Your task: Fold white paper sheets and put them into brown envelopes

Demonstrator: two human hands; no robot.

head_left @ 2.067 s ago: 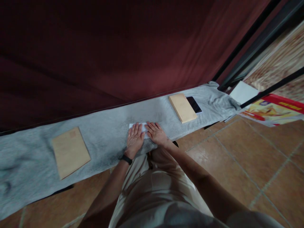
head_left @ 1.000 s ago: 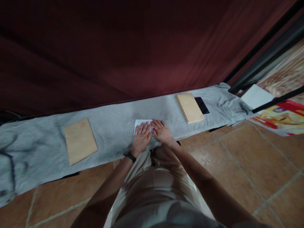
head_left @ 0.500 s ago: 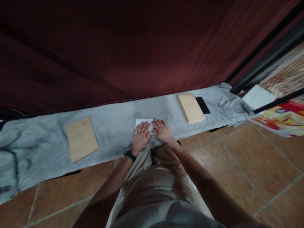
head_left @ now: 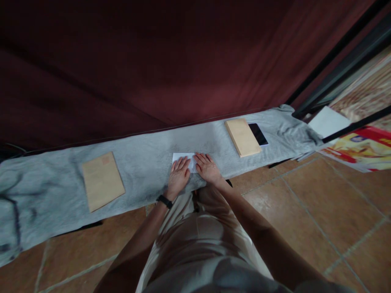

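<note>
A small white sheet of paper (head_left: 192,166) lies on the grey cloth (head_left: 146,162) in front of me, partly covered by my hands. My left hand (head_left: 179,174) rests flat on its left part, fingers stretched out. On the paper's right part lies my right hand (head_left: 207,167), also flat with fingers extended. A narrow strip of white shows between the two hands. Whether the sheet is folded beneath my palms is hidden.
A brown envelope (head_left: 103,181) lies to the left. On the right is a stack of brown envelopes (head_left: 243,137) beside a dark phone or tablet (head_left: 258,134). A dark red curtain (head_left: 183,61) hangs behind; a colourful printed box (head_left: 363,148) stands far right.
My left hand has shifted slightly left over the paper, widening the gap between the hands. The right hand stays nearly in place. The whole view has moved a little.
</note>
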